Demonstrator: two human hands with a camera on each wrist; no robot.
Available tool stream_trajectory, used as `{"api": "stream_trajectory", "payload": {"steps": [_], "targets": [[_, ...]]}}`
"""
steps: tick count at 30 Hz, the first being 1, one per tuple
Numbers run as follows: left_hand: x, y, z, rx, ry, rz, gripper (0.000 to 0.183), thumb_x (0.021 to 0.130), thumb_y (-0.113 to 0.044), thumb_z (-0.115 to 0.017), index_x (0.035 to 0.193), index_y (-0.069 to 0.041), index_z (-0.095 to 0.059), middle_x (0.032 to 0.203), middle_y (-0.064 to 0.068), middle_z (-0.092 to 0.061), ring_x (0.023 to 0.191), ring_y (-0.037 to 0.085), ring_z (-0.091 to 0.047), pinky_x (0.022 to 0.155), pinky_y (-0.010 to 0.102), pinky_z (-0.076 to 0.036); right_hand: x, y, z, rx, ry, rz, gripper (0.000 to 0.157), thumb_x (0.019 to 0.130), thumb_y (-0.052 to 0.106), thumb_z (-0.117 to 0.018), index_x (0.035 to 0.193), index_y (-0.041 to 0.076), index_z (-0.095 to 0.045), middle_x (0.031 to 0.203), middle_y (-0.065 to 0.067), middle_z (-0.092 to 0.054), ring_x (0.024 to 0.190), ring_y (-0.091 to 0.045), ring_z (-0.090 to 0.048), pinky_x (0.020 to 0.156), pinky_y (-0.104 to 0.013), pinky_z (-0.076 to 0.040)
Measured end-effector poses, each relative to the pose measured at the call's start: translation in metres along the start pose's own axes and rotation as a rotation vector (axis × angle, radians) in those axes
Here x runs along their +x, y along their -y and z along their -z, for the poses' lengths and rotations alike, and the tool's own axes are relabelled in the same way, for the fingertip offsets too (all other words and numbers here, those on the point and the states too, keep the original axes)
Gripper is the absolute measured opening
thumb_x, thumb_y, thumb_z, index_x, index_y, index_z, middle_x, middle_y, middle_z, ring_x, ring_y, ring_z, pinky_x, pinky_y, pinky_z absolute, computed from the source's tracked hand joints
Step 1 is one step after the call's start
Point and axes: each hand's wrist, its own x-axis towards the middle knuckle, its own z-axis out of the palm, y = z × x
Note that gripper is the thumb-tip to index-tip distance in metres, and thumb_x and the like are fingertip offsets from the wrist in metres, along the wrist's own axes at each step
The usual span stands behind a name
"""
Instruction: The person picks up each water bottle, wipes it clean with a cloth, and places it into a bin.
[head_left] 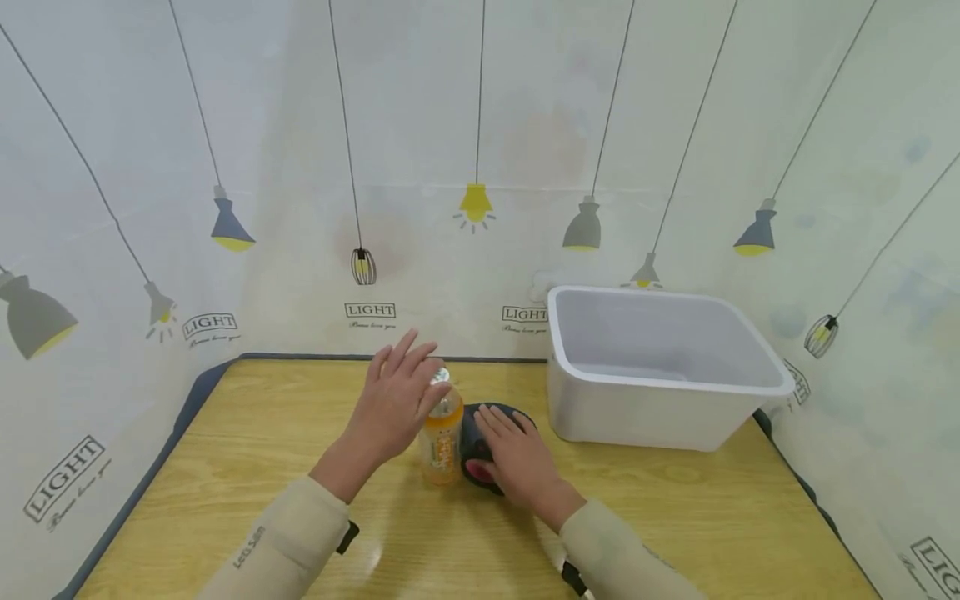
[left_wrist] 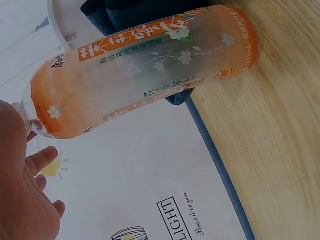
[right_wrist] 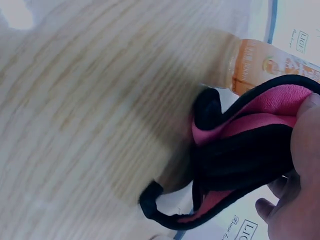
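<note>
A clear plastic bottle [head_left: 442, 450] with an orange and white label stands upright on the table. My left hand [head_left: 397, 408] is at its top, thumb by the neck and the other fingers stretched out past it. The left wrist view shows the bottle's printed label [left_wrist: 140, 70] at full length. Just right of the bottle is a dark fabric item [head_left: 474, 437] with pink lining; its exact kind is unclear. My right hand [head_left: 517, 454] holds it, fingers laid over the top. In the right wrist view, the thumb touches the pink lining [right_wrist: 275, 100], and black edging curls outward.
A white plastic bin [head_left: 637, 412] stands at the back right of the wood-grain table [head_left: 270, 467]. Behind and at both sides rise pale sheets [head_left: 420, 125] printed with hanging lamps. Dark edging runs along the table's back and sides.
</note>
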Motion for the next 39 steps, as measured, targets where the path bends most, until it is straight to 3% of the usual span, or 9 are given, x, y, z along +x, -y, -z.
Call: {"api": "stream_trajectory", "payload": {"steps": [8,13,24,28,33,39], "targets": [[-0.001,0.012,0.005,0.039,-0.006,0.021,0.043,0.103,-0.046,-0.040,0.130,-0.017,-0.055,0.149,0.005,-0.045,0.150,0.027,-0.021,0.117,0.053,-0.021,-0.009,-0.007,0.011,0.044,-0.059,-0.011,0.071,0.094,0.042,-0.061,0.153,0.013,-0.032,0.158,-0.002,-0.034,0.147,-0.019,-0.032,0.118,-0.045,-0.028],[-0.004,0.027,0.011,0.045,-0.014,0.078,0.037,0.102,-0.044,-0.042,0.125,-0.018,-0.055,0.149,0.007,-0.045,0.150,0.028,-0.018,0.117,0.054,-0.020,-0.011,-0.011,0.017,0.085,-0.100,-0.023,0.071,0.092,0.037,-0.065,0.151,0.011,-0.035,0.157,-0.004,-0.037,0.145,-0.020,-0.035,0.118,-0.045,-0.028],[-0.006,0.038,0.012,0.008,-0.018,0.121,0.040,0.104,-0.047,-0.034,0.123,-0.017,-0.053,0.149,0.009,-0.043,0.151,0.031,-0.016,0.117,0.057,-0.019,-0.019,-0.021,0.039,0.139,-0.123,-0.048,0.072,0.090,0.023,-0.070,0.151,0.008,-0.035,0.157,-0.007,-0.036,0.146,-0.023,-0.034,0.118,-0.047,-0.028],[-0.006,0.037,0.010,-0.008,-0.027,0.121,0.040,0.104,-0.047,-0.034,0.122,-0.017,-0.052,0.149,0.010,-0.043,0.150,0.032,-0.017,0.117,0.057,-0.019,-0.027,-0.032,0.051,0.102,-0.170,-0.060,0.074,0.088,0.021,-0.072,0.151,0.007,-0.036,0.157,-0.008,-0.037,0.146,-0.024,-0.034,0.118,-0.047,-0.027],[-0.006,0.035,0.009,-0.021,-0.034,0.127,0.038,0.104,-0.046,-0.035,0.123,-0.017,-0.053,0.149,0.009,-0.044,0.151,0.031,-0.016,0.117,0.056,-0.019,-0.037,-0.041,0.066,-0.030,-0.246,-0.012,0.079,0.083,0.023,-0.078,0.149,0.007,-0.038,0.156,-0.009,-0.039,0.145,-0.025,-0.036,0.118,-0.047,-0.029],[-0.004,0.032,0.008,-0.046,-0.022,0.131,0.040,0.104,-0.046,-0.033,0.124,-0.017,-0.052,0.150,0.010,-0.043,0.150,0.032,-0.017,0.117,0.057,-0.018,-0.041,-0.033,0.063,-0.103,-0.176,0.028,0.080,0.084,0.030,-0.077,0.150,0.008,-0.038,0.156,-0.006,-0.038,0.145,-0.022,-0.036,0.116,-0.044,-0.031]]}}
